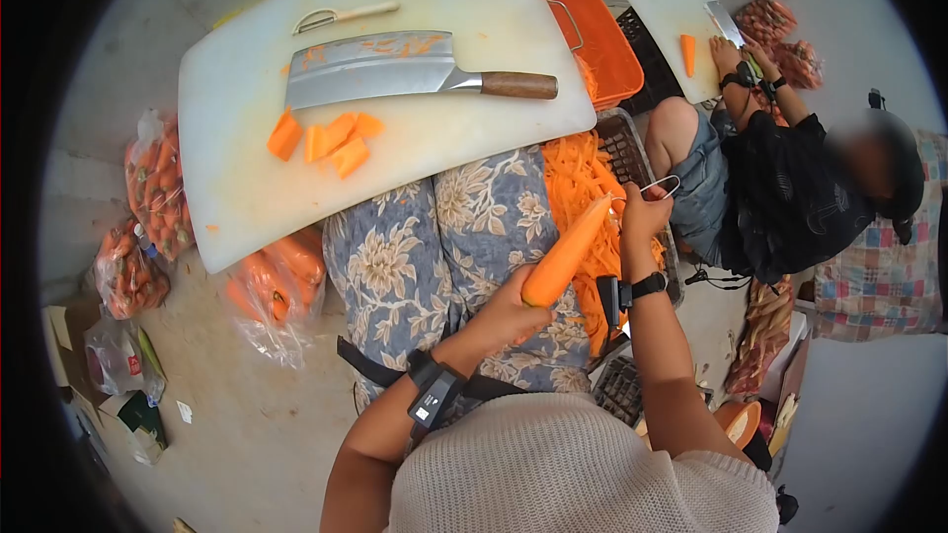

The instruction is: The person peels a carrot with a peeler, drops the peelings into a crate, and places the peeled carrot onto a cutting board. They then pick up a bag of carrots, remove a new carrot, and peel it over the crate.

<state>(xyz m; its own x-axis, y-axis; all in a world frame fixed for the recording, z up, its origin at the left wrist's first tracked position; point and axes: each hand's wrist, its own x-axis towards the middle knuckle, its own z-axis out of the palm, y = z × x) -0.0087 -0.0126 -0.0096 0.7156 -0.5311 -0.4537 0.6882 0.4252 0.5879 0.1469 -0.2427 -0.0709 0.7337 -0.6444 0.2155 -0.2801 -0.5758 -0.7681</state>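
Note:
My left hand (504,311) is wrapped round the thick end of a peeled carrot (568,255), which slants up to the right. Its narrow tip reaches my right hand (642,217), whose fingers are closed on a peeler with a thin metal loop (664,186); part of this tool is hidden by the fingers. Beneath both, orange carrot shreds (573,173) fill a dark crate (622,143). On the white cutting board (444,0) lie a cleaver (375,67) with a wooden handle, a second peeler (346,16) and several carrot chunks (341,141).
Bags of carrots (158,188) stand at the left, another bag (281,281) beside the board. An orange basin (597,44) sits behind the crate. At the right, a person (790,188) works at another cutting board (671,15) with a carrot piece (688,54) and a knife (726,24).

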